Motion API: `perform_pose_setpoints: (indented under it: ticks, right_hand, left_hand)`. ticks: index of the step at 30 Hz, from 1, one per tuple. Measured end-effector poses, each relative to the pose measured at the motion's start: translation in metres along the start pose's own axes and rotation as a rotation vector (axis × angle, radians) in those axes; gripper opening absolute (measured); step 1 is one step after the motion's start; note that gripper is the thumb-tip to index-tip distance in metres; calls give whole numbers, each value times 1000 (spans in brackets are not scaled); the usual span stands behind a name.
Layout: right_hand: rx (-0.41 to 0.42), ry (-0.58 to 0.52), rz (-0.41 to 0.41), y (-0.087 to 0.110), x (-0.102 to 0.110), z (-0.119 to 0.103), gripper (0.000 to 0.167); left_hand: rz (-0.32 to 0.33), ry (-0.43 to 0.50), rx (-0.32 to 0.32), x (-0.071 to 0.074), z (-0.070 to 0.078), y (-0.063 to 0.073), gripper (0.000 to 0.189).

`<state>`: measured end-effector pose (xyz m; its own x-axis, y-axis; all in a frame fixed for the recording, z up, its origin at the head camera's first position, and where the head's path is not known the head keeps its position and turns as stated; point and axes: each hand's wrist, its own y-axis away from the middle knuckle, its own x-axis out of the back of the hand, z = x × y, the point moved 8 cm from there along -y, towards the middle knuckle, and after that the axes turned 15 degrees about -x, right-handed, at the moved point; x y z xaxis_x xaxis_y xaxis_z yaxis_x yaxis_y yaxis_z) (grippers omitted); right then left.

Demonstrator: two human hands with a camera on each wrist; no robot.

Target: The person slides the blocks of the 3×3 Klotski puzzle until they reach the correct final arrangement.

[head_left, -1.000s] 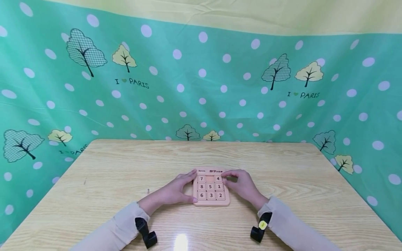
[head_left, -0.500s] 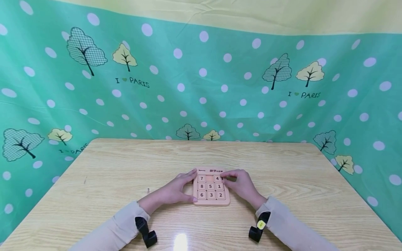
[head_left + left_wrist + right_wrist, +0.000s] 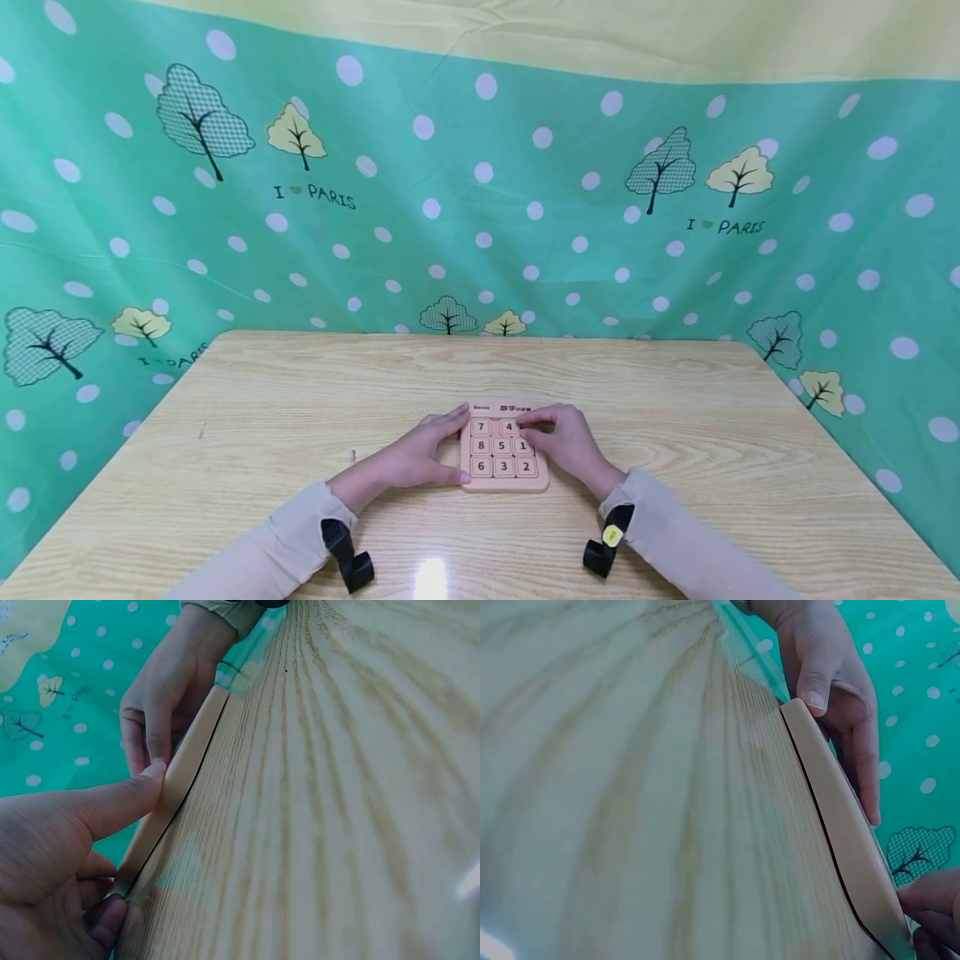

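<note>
Tile 4 slides left along the far row

The pale pink, square tile marked 4 [image 3: 508, 427] has moved left since a second ago: it stood at the far right corner of the grid and now lies between the middle and right columns, its row unchanged. The strip of bare pink recess [image 3: 495, 427] between it and the matching pink tile marked 7 [image 3: 481, 427] has narrowed. The person's right hand [image 3: 566, 437] has come leftward with it. Its thumb and forefinger tips sit close together at the tile's right edge; whether they pinch it or only push cannot be told.

The person's left hand [image 3: 416, 454] has stayed put, its grip clamped on the left side of the flat, pale pink, rounded board [image 3: 506, 485], thumb at the near left corner and fingers at the far left. The board lies at the middle of the pale wood-grain tabletop [image 3: 337, 375], and the middle and near rows keep their order: 8, 5, 1, then 6, 3, 2.

By the look of it, the slide is partway done, the vacant place passing from the far middle to the far right.
</note>
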<state>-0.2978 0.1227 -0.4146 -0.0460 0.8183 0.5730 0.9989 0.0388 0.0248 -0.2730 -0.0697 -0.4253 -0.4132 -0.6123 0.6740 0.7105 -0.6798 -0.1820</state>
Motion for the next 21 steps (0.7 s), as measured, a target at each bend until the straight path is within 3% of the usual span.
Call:
perform_pose_setpoints:
  ticks: [21]
  right_hand:
    - [25,-32,-50,-1,-12,-7,17]
  left_hand:
    - [7,16,-6,0,0,1,91]
